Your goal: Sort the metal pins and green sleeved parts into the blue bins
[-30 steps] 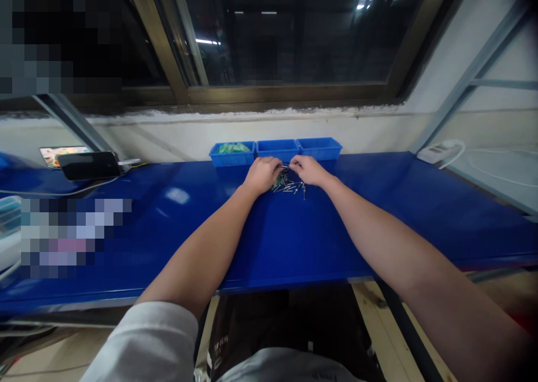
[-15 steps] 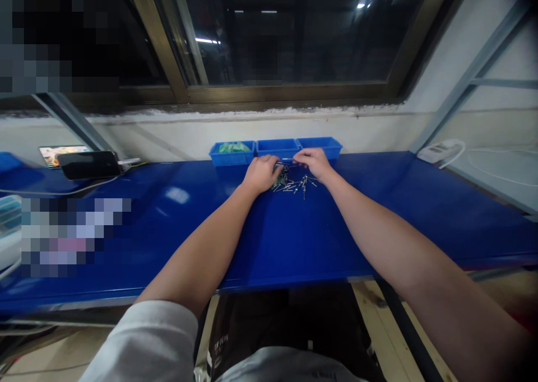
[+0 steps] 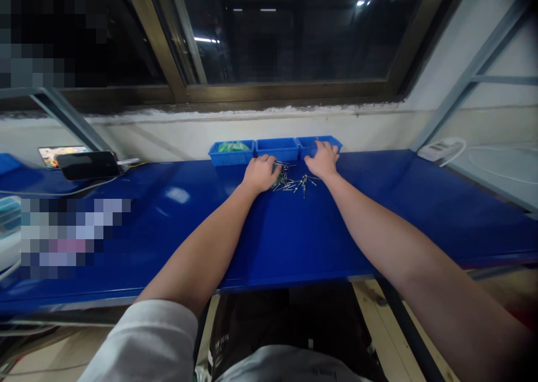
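A loose pile of small metal pins, looking like blind rivets, lies on the blue table, with some green bits among them. My left hand rests at the pile's left edge, thumb and fingers apart, with nothing visible in its grasp. My right hand reaches over the front of the right blue bin, its fingers spread and partly over the rim. Nothing shows between them. A smaller group of the pins lies just below that hand.
The middle blue bin and the left blue bin, which holds green packets, stand against the wall. A phone with a cable leans at left. A white device sits at right beside a metal frame.
My right hand has moved from the pile, where it pinched a pin, to the right bin and its fingers have spread. My left hand has loosened slightly, staying by the pile.
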Action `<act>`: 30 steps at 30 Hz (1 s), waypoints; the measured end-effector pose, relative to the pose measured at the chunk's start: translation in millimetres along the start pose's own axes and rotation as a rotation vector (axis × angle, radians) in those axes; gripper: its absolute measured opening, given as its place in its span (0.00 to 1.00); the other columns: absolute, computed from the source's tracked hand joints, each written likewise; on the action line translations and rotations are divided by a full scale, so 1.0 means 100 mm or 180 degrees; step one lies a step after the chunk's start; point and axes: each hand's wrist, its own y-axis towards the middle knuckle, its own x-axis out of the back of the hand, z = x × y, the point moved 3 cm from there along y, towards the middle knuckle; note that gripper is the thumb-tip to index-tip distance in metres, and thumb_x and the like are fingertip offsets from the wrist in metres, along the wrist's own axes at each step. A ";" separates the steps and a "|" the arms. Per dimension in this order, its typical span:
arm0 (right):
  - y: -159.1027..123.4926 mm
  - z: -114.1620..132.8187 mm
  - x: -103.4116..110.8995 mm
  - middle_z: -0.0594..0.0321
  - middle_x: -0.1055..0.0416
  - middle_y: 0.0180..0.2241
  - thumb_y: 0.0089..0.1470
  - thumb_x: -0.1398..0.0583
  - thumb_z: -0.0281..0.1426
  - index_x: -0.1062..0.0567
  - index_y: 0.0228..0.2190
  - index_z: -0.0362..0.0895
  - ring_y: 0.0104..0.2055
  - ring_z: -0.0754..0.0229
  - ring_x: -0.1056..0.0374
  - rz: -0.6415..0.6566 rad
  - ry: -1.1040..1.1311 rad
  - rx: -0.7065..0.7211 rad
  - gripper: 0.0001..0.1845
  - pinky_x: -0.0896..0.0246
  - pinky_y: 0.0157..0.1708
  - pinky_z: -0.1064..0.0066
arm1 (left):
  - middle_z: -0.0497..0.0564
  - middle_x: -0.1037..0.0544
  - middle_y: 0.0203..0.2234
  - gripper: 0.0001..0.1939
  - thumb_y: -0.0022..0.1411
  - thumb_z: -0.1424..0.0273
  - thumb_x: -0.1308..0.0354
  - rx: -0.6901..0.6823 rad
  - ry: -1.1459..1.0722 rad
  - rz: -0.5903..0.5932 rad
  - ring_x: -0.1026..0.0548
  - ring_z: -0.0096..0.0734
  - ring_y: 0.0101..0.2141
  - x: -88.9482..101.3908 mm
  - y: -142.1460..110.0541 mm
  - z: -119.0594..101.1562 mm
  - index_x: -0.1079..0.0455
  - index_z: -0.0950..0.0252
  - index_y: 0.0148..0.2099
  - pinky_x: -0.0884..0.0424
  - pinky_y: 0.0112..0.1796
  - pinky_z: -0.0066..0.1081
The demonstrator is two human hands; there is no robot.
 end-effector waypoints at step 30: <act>-0.23 0.23 -0.22 0.54 0.29 0.44 0.55 0.40 0.51 0.24 0.37 0.45 0.52 0.45 0.36 0.1647 -0.0065 0.1402 0.22 0.40 0.53 0.50 | 0.61 0.26 0.55 0.22 0.71 0.66 0.57 -0.0088 0.0062 0.0683 0.26 0.46 0.54 -0.09 -0.03 0.01 0.33 0.68 0.60 0.31 0.54 0.42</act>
